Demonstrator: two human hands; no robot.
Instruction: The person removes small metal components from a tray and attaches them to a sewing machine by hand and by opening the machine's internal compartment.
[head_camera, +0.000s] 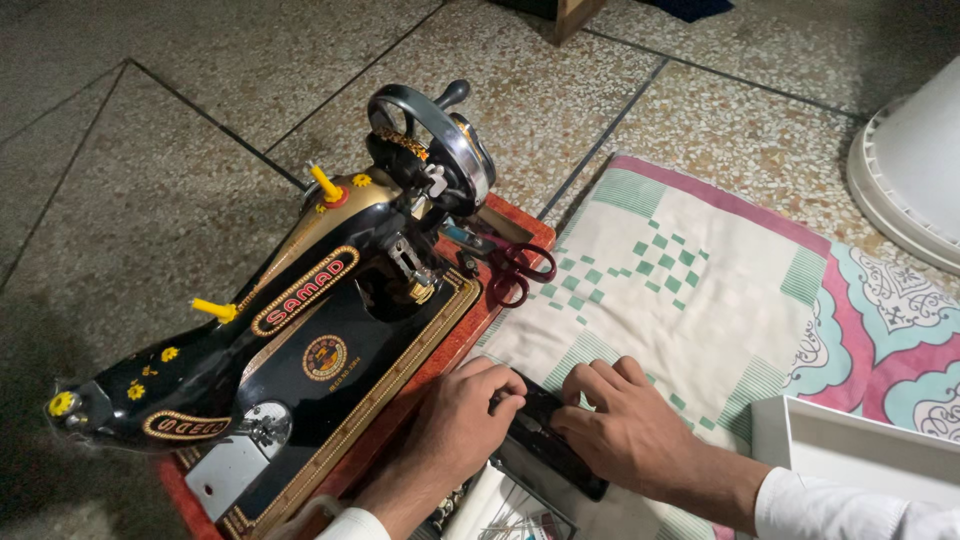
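1. Head view: the person's left hand (462, 420) and right hand (625, 430) met over a flat black case (548, 450) lying on the patterned cloth (690, 290), near the bottom middle of the frame, just right of the sewing machine's wooden base (470, 335).

2. Head view: the left grip was curled narrow over the case's far left corner, its fingers folded down onto it; the right grip lay flatter, fingertips pressing the case's far edge. Both touched the case, though whether either truly clasped it could not be told.

3. Head view: the case looked stiff, light and smooth-sided, likely slippery on the soft cloth; its long edges seemed the surest places to take hold, one hand steadying each side.

4. Head view: the black sewing machine (290, 340) stood to the left, its handwheel (440, 140) at the far end, with red-handled scissors (515, 270) resting on the base beside it.

5. Head view: a white box (850, 445) sat near right and a white tub (915, 170) far right, both cut off by the frame.

6. Head view: the hands hid most of the case's top; small items at the bottom edge, below the case, were too cropped to identify.
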